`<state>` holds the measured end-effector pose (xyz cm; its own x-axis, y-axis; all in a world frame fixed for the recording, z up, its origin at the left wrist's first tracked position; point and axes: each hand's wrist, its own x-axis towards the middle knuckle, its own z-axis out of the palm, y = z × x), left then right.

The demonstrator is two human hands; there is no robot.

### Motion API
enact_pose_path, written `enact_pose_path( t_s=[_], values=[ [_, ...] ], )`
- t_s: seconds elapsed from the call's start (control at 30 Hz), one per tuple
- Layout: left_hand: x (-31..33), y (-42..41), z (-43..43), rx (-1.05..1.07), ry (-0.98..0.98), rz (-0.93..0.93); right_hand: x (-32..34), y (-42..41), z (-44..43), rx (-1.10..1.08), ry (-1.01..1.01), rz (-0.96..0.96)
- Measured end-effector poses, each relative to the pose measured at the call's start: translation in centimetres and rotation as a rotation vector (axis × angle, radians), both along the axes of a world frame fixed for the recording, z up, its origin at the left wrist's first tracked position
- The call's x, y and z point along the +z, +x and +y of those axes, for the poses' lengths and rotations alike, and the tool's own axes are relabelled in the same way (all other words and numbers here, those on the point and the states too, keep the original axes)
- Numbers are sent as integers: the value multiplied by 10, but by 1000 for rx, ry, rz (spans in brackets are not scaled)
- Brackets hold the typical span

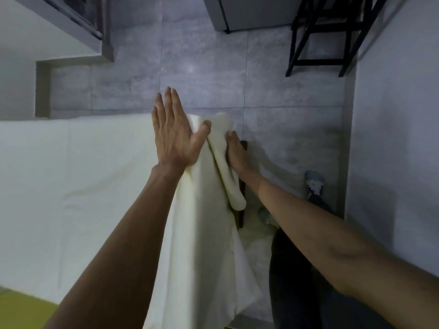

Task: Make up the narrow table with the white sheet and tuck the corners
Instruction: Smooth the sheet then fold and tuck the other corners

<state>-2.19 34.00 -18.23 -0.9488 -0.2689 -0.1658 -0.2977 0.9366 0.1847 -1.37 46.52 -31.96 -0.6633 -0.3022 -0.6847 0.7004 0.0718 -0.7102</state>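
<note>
Smooth white cotton sheet [83, 176] covers the narrow table top, spare cloth hanging off its end. Left hand [174, 136] lies flat, fingers spread, grasping nothing, pinning the corner. Right hand [235, 150] presses the folded flap [225, 157] inward, likely tucking; its grip can't be judged.

Narrow table [242, 210] w/ white sheet [95, 186] spread over top, hanging off near edge, on grey tile floor [285, 138].
</note>
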Motion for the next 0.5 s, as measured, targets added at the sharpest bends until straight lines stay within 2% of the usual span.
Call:
enact_pose_path(
  t_s=[0.2,0.33,0.5],
  values=[
    [18,16,12,78,50,-59,66,-17,24,115,62,145],
    [37,64,21,120,35,-155,115,-38,17,212,133,266],
    [60,143,26,366,112,-221,167,-37,12,362,241,393]
  ],
)
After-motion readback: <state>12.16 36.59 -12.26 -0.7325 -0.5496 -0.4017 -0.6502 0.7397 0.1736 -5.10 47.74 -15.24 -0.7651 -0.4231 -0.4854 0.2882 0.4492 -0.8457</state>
